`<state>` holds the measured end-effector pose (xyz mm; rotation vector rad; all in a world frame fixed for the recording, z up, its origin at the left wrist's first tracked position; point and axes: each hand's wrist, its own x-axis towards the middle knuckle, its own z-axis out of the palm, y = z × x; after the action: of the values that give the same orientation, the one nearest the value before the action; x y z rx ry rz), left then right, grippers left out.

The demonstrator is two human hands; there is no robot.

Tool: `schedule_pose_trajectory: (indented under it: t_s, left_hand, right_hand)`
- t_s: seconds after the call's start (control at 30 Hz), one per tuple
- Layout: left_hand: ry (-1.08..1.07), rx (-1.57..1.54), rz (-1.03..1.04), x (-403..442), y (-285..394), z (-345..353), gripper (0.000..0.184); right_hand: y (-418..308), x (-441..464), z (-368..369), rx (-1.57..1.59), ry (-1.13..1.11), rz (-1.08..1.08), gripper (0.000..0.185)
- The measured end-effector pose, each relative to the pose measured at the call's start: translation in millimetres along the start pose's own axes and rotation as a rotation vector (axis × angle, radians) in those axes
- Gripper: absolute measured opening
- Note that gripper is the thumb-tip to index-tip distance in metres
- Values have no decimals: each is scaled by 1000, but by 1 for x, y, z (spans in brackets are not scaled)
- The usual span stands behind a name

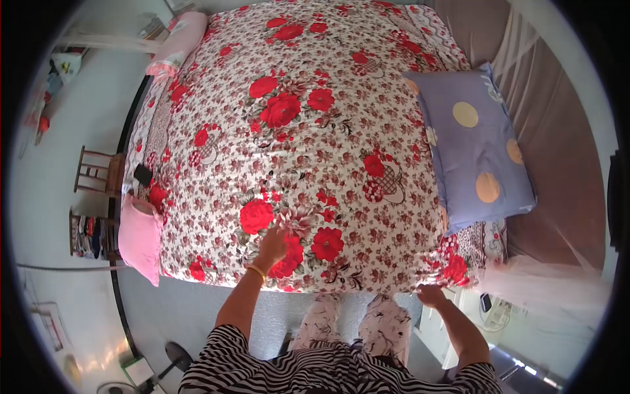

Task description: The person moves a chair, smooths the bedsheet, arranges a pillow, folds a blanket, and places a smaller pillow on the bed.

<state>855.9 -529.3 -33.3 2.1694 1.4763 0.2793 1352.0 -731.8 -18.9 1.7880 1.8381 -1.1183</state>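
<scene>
A floral bedsheet (308, 151) with red roses covers the bed, with light wrinkles across it. My left hand (272, 246), with a yellow band at the wrist, lies on the sheet near the front edge, between red roses. Its fingers point away from me and look stretched out, with nothing seen in them. At the sheet's front right corner, my right hand (430, 295) is closed on the edge of the fabric. The fingertips of that hand are small and partly hidden.
A blue-purple pillow (469, 144) with pale dots lies at the bed's right side. Pink pillows (141, 233) and a black object (142, 174) lie along the left. Sheer netting (538, 131) hangs at right. A wooden chair (98, 171) stands left; a white cabinet (453, 322) is at front right.
</scene>
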Motion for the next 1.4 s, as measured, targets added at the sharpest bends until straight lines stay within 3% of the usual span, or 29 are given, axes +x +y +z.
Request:
schedule_pose_trajectory:
  t_s: [0.1, 0.23, 0.27, 0.37, 0.4, 0.47, 0.5, 0.57, 0.7, 0.77, 0.83, 0.9, 0.97, 1.03, 1.07, 1.1, 1.2, 1.23, 1.3, 1.4]
  left_hand:
    - [43, 117, -65, -19, -45, -2, 42]
    - [-58, 128, -137, -27, -51, 2, 42]
    - [21, 119, -103, -27, -61, 21, 41]
    - [-91, 34, -135, -7, -28, 15, 41]
    - [-71, 35, -136, 2, -23, 17, 41]
    - [-41, 265, 69, 26, -12, 16, 44]
    - [-18, 269, 64, 37, 1, 4, 44]
    - [6, -40, -53, 55, 19, -20, 48]
    - [74, -65, -87, 99, 10, -20, 54]
    - [66, -62, -130, 118, 5, -24, 58]
    - [107, -3, -185, 138, -4, -16, 62]
    - [-84, 16, -320, 159, 1, -25, 81]
    - [-160, -4, -446, 184, 1, -14, 94]
    - [-96, -48, -436, 206, -27, 33, 103]
    - [-116, -138, -470, 220, -16, 34, 108]
    - [-47, -189, -355, 228, -28, 60, 112]
    - [-309, -79, -565, 253, -7, 77, 118]
    - [-247, 34, -569, 249, -11, 98, 119]
    - [-156, 40, -598, 250, 5, 89, 117]
    - [-224, 13, -696, 258, 23, 64, 110]
  right_hand:
    - [-52, -13, -54, 4, 41, 63, 28]
    - [-46, -11, -79, -1, 198, -90, 23]
    - [-42, -10, -85, -34, 167, -75, 22]
    - [-43, -12, -110, -70, 207, -51, 23]
    - [-55, -17, -128, -168, 62, 76, 24]
    - [-56, -11, -140, -225, 37, 68, 25]
    - [-55, -9, -144, -269, -5, 73, 26]
    - [-45, 9, -149, -321, -62, 71, 29]
    - [-70, 42, -184, -296, -32, 56, 27]
    - [-74, 70, -206, -346, -55, -118, 27]
    - [-81, 107, -238, -333, -88, -121, 29]
    - [-67, 163, -259, -315, 10, -243, 28]
    - [-69, 220, -301, -339, 9, -222, 29]
    - [-43, 286, -327, -438, 262, -395, 26]
    - [-32, 315, -343, -503, 504, -449, 23]
    - [-17, 342, -359, -566, 738, -498, 21]
    - [27, 413, -437, -384, 604, -35, 30]
    - [22, 399, -473, -445, 669, 44, 36]
    - [61, 413, -504, -504, 787, 143, 52]
    - [109, 437, -490, -534, 770, 43, 67]
